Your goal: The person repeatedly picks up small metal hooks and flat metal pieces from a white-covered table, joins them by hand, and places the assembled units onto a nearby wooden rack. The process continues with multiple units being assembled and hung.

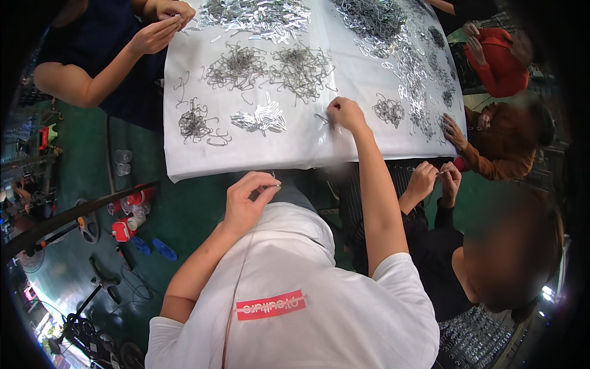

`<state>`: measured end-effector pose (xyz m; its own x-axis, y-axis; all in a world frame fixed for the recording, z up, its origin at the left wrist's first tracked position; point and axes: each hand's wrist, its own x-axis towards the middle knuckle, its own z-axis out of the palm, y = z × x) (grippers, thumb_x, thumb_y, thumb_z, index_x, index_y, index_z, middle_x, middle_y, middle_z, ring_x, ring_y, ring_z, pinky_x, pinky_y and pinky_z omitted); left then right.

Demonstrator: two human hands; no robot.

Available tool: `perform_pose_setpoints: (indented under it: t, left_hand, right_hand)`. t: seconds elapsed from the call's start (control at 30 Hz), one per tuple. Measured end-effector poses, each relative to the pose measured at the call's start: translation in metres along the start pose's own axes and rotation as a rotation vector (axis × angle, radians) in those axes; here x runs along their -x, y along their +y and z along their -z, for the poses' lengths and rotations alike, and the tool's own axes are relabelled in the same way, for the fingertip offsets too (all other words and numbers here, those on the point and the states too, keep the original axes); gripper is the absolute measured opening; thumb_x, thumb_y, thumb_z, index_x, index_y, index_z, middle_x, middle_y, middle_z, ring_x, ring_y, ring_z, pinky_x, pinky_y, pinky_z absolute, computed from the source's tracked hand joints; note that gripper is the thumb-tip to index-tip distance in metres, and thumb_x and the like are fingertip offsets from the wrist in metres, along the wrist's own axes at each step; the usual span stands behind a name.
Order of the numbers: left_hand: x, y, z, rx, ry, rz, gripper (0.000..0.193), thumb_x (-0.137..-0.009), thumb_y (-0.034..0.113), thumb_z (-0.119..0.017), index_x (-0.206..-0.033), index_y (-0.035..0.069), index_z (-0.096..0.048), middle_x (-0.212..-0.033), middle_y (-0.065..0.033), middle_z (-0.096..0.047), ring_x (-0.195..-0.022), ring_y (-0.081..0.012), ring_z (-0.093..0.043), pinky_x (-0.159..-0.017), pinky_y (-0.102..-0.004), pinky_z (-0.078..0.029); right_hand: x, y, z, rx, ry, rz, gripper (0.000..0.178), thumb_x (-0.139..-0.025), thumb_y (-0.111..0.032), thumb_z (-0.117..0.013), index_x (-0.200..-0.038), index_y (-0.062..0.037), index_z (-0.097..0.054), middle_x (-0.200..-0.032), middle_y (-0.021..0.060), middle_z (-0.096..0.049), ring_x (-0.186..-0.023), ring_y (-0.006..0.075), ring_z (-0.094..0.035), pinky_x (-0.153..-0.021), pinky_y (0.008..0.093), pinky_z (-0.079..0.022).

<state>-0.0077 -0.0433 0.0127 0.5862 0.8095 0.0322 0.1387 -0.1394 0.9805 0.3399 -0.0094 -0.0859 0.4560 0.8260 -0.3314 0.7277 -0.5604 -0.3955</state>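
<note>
In the head view, a white-covered table [295,144] stands on a green floor [104,178]. On it lie tangled wire hooks [301,71] in several heaps, and a small pile of silver strips [261,118] near the front edge. Blue slippers [164,249] lie on the floor to the left, near a red-and-white container [123,230]. Other people work along the table's left and right sides.

The left hand [251,200] is raised in front of the body, just off the table's front edge, thumb and forefinger pinching a small shiny piece [278,185]. The right arm reaches forward over the table; the right hand [349,117] is bent downward, fingers drawn together, beside a loose hook [321,118]. Whether it grips that hook, I cannot tell.
</note>
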Motion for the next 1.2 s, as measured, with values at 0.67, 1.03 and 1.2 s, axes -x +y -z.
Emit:
perform_pose_setpoints:
  t: [0.67,1.03,1.2]
  left_hand:
    - [0.017,-0.011,0.008,-0.028,0.004,-0.047,0.011,-0.081,0.001,-0.070,-0.092,0.004,-0.070,-0.086,-0.0045,-0.070,-0.071,-0.0136,-0.061,-0.061,-0.0246,-0.049]
    - [0.020,-0.013,0.012,0.026,-0.010,-0.093,0.014,-0.085,0.000,-0.067,-0.099,0.003,-0.070,-0.085,-0.0027,-0.069,-0.065,-0.0058,-0.059,-0.054,-0.0207,-0.045]
    - [0.022,-0.011,0.011,0.026,-0.017,-0.048,0.016,-0.085,0.000,-0.066,-0.100,0.003,-0.070,-0.086,-0.0037,-0.069,-0.066,-0.0060,-0.060,-0.056,-0.0209,-0.047]
  right_hand:
    - [0.097,-0.048,-0.038,-0.820,0.132,-0.027,0.016,-0.086,-0.011,-0.067,-0.097,0.0004,-0.066,-0.081,0.0049,-0.067,-0.068,0.0101,-0.061,-0.057,0.0221,-0.046]
    - [0.246,-0.137,-0.036,-1.442,0.007,0.009,0.011,-0.086,-0.009,-0.070,-0.093,-0.0012,-0.066,-0.085,0.0014,-0.062,-0.072,0.0061,-0.055,-0.061,0.0186,-0.041]
    - [0.246,-0.138,-0.047,-1.403,0.086,0.098,0.009,-0.086,-0.008,-0.069,-0.090,-0.0009,-0.065,-0.105,0.0028,-0.057,-0.084,0.0069,-0.054,-0.068,0.0196,-0.043]
